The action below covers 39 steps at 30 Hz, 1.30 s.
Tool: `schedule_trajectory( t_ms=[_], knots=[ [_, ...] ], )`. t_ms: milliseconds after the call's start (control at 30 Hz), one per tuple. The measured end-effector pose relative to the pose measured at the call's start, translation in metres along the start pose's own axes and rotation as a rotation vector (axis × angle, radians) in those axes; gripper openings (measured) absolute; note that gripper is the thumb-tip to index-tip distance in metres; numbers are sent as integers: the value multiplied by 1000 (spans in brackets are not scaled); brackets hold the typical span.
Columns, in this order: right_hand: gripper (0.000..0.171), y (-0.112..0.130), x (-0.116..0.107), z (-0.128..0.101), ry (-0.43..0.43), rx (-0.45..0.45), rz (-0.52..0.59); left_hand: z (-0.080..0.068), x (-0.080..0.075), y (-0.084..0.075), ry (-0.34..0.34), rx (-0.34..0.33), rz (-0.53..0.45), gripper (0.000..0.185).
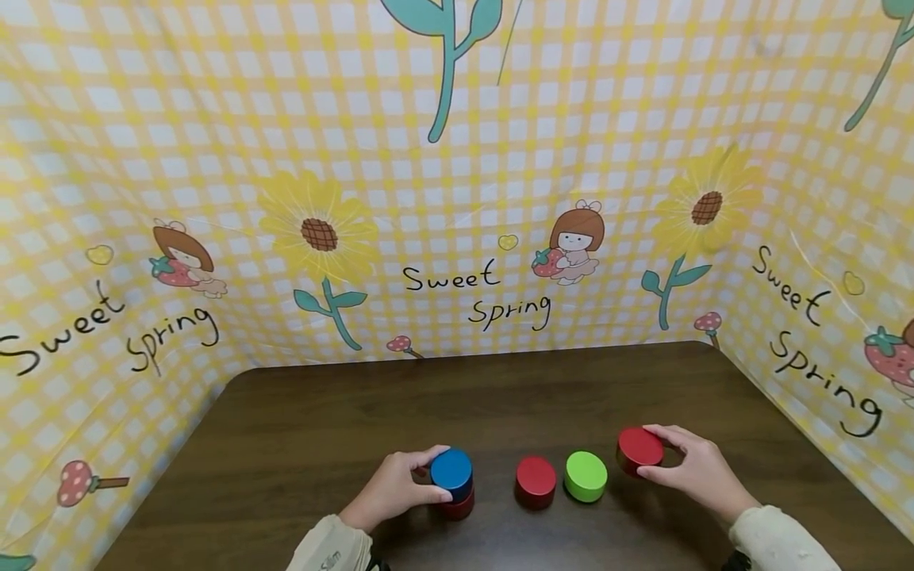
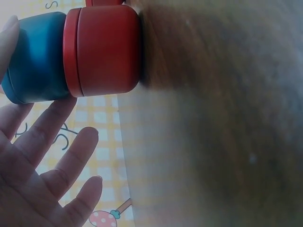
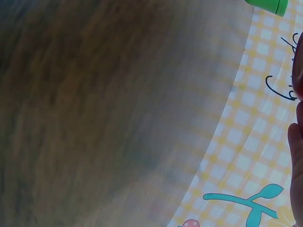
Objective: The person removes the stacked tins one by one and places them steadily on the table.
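My left hand (image 1: pixel 394 485) pinches a round blue tin (image 1: pixel 451 471) between thumb and fingers. The blue tin sits on top of a red tin (image 1: pixel 457 507), and in the left wrist view the two are stacked with their sides roughly in line. On the right, my right hand (image 1: pixel 703 474) grips another red tin (image 1: pixel 640 449) by its side, seemingly off the table. Only an edge of that tin shows in the right wrist view, beside the fingers (image 3: pixel 296 161). A third red tin (image 1: pixel 535 482) and a bright green tin (image 1: pixel 585 477) stand between the hands.
The dark wooden table (image 1: pixel 400 404) has rounded far corners. A yellow checked cloth (image 1: pixel 428 198) with printed flowers and lettering hangs behind it and along both sides.
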State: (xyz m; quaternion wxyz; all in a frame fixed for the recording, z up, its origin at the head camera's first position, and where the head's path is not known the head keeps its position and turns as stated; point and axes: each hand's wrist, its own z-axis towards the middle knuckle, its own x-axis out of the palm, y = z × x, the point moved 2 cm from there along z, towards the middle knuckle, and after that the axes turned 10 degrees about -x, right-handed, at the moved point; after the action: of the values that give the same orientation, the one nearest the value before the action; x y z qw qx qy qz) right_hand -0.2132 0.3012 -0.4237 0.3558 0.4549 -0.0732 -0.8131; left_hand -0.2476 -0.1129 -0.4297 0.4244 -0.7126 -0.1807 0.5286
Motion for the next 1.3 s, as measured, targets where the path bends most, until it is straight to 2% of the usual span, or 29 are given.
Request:
schedule_trajectory(
  t_ms=[200, 500, 733, 967, 1167, 1300],
  knots=[
    [54, 0, 0, 0, 23, 16, 7, -1, 0, 0, 2, -3, -3, 65],
    [55, -2, 1, 0, 139, 66, 43, -1, 0, 1, -1, -9, 5, 65],
    [55, -5, 1, 1, 221, 69, 73, 0, 1, 2, -1, -17, -4, 65],
    [57, -9, -4, 6, 344, 92, 138, 0, 0, 3, -2, -18, 9, 65],
    [56, -11, -6, 11, 426, 40, 200, 0, -1, 2, -2, -17, 5, 65],
    [56, -12, -3, 11, 449, 35, 252, -1, 0, 2, 1, -17, -1, 65]
  ],
)
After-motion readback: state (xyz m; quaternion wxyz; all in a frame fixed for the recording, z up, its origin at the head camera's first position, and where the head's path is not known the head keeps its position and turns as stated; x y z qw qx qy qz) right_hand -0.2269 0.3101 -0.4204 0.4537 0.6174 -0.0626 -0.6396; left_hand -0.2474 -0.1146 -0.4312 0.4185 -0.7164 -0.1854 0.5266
